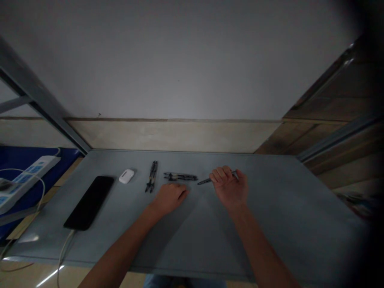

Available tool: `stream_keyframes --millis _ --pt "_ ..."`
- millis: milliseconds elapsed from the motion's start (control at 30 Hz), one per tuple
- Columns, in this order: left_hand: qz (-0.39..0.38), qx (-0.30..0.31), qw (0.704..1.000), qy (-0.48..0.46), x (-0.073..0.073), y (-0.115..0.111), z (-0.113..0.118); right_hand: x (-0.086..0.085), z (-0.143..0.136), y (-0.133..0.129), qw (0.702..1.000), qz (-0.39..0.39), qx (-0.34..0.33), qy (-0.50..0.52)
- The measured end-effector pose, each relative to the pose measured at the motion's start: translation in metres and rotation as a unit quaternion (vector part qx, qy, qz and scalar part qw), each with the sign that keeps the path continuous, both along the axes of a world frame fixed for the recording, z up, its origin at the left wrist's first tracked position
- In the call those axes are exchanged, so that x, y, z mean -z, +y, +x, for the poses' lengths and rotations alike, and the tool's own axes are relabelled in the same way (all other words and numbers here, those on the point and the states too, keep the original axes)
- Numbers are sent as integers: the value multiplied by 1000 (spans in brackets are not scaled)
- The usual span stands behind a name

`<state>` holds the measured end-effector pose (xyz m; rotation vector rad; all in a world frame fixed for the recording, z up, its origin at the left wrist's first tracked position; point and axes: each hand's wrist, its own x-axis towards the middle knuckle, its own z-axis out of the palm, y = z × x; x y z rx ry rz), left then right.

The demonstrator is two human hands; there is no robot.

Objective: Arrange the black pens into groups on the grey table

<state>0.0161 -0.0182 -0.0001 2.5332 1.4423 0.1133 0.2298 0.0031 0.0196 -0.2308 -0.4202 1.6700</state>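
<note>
My right hand [229, 186], palm turned up with curled fingers, holds a dark pen [204, 181] whose tip points left, just over the grey table [192, 240]. Resting on the tabletop, my left hand [171, 198] has its fingers folded in; nothing shows in it. Just beyond it lies a group of dark pens [180, 177], side by side and pointing left to right. Another group of similar pens [151, 177] lies farther left, pointing away from me.
A black phone [89, 203] with a white cable lies at the table's left, near a white earbud case [126, 176]. Beyond the left edge is a white power strip [28, 180] on a blue surface. Metal posts stand at both back corners, before a wall.
</note>
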Motion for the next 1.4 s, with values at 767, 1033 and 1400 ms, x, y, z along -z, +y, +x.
stream_keyframes --millis 767,1033,1400 --pt "-19 -4 1000 -3 -5 0 0 -5 -1 -3 1000 -8 19 -23" --pt "-7 -3 1000 1 -3 -1 0 -5 -1 -3 999 -10 29 -14" --pt "-5 -3 1000 1 -3 -1 0 -4 -1 -3 1000 -6 20 -3"
